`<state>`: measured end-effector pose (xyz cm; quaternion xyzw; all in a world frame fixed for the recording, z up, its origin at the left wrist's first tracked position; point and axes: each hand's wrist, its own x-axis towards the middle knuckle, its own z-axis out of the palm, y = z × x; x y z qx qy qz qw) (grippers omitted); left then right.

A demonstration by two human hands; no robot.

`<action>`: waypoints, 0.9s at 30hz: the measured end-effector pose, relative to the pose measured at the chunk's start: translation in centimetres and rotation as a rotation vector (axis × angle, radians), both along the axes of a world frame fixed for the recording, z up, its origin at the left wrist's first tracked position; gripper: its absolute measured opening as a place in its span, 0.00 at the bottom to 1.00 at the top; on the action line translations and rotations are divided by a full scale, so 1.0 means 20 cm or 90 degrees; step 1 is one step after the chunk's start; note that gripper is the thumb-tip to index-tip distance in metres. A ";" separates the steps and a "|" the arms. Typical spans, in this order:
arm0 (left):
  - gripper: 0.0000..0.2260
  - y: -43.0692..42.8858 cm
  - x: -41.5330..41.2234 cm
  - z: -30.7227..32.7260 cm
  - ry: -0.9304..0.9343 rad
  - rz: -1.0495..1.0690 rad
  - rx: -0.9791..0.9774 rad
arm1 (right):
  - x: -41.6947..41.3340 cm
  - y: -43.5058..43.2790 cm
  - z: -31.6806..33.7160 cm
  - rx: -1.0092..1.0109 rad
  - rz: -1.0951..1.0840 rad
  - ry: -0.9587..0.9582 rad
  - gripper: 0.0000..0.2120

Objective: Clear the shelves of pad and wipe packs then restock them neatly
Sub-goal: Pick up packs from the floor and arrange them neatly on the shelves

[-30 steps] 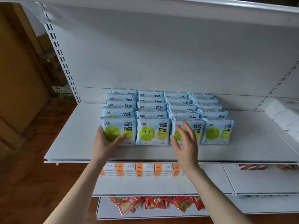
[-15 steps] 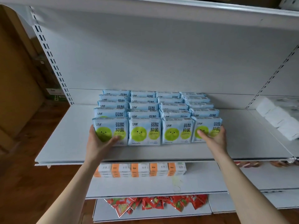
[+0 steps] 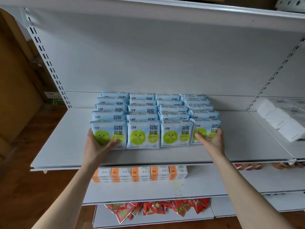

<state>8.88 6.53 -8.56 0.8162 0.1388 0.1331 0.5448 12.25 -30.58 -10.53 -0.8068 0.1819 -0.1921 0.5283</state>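
Light-blue pad packs [image 3: 143,134] with green smiley circles stand in four columns, several rows deep, on the white shelf [image 3: 69,146]. My left hand [image 3: 97,146] cups the outer left edge and face of the front-left pack [image 3: 109,129]. My right hand [image 3: 212,139] cups the outer right side of the front-right pack [image 3: 204,128], thumb across its face. Both hands press the block from its two ends without lifting anything.
White wrapped rolls [image 3: 280,119] lie on the neighbouring shelf to the right. Orange-and-white packs [image 3: 142,173] line the shelf below, and red sachets [image 3: 158,209] fill the one under it. A wooden floor and brown wall lie left.
My right hand moved from the third column's front pack to the right end of the front row and closed around the rightmost pack. My left hand stayed on the front-left pack.
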 end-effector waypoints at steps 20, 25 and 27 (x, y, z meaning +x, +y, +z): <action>0.32 0.18 0.10 -0.04 0.041 -0.070 -0.238 | 0.16 -0.24 0.10 0.390 0.015 0.103 0.22; 0.38 0.19 0.12 -0.05 0.065 -0.087 -0.261 | 0.19 -0.21 0.09 0.421 0.033 0.147 0.23; 0.38 0.19 0.12 -0.06 0.063 -0.084 -0.266 | 0.20 -0.22 0.09 0.418 0.031 0.154 0.24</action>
